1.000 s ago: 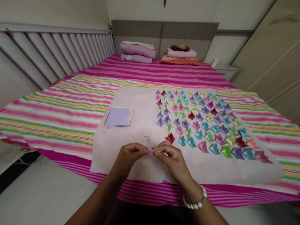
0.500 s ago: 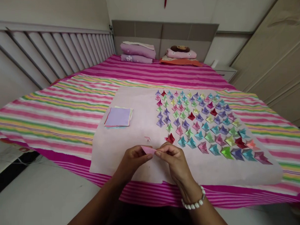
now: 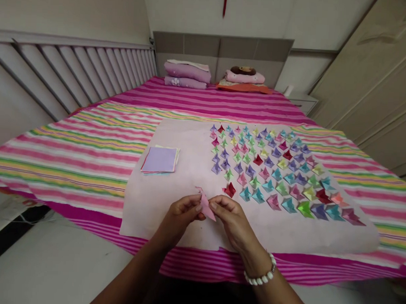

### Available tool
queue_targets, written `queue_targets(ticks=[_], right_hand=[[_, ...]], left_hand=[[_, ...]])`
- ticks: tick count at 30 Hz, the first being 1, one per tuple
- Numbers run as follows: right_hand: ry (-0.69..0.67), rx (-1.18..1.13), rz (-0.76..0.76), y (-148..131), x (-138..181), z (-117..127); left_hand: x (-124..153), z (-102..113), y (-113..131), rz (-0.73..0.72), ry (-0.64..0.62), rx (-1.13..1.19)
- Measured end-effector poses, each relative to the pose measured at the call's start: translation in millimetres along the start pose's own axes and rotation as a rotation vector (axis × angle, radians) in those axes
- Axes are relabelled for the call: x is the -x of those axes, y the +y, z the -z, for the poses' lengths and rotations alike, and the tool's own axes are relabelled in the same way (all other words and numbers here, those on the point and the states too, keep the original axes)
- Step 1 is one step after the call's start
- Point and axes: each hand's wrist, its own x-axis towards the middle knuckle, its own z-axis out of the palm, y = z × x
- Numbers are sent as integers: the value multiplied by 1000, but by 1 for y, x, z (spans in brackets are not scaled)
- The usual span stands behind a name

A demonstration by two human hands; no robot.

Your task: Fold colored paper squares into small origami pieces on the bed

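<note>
Both hands meet over the near edge of a pale pink sheet (image 3: 176, 137) spread on the bed. My left hand (image 3: 182, 211) and my right hand (image 3: 230, 213) pinch a small folded pink paper (image 3: 206, 207) between their fingertips; it stands tilted on edge. A white bead bracelet (image 3: 260, 275) circles my right wrist. Just beyond the hands lies a tiny pink scrap (image 3: 198, 188). To the right, several folded paper shapes in many colours (image 3: 272, 173) sit in rows, the nearest a red one (image 3: 230, 189).
A stack of square papers (image 3: 160, 160), lilac on top, lies left on the sheet. The bed has a striped pink cover (image 3: 71, 150). Folded blankets and pillows (image 3: 188, 73) sit at the headboard. A railing runs along the left, wardrobe doors (image 3: 377, 74) along the right.
The pink paper went from lying flat and thin between the fingertips to being turned up on edge. Both hands stayed in the same place; the view shifted slightly.
</note>
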Motion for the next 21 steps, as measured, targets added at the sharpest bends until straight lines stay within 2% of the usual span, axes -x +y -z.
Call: queue_targets(ticks=[7, 13, 21], right_hand=[[-46, -60, -73, -1, 1, -3], [-37, -49, -72, -1, 1, -1], [-48, 189, 71, 0, -1, 6]], left_hand=[[-1, -1, 1, 8, -16, 96], [-1, -1, 0, -2, -32, 91], [-2, -2, 2, -54, 112, -125]])
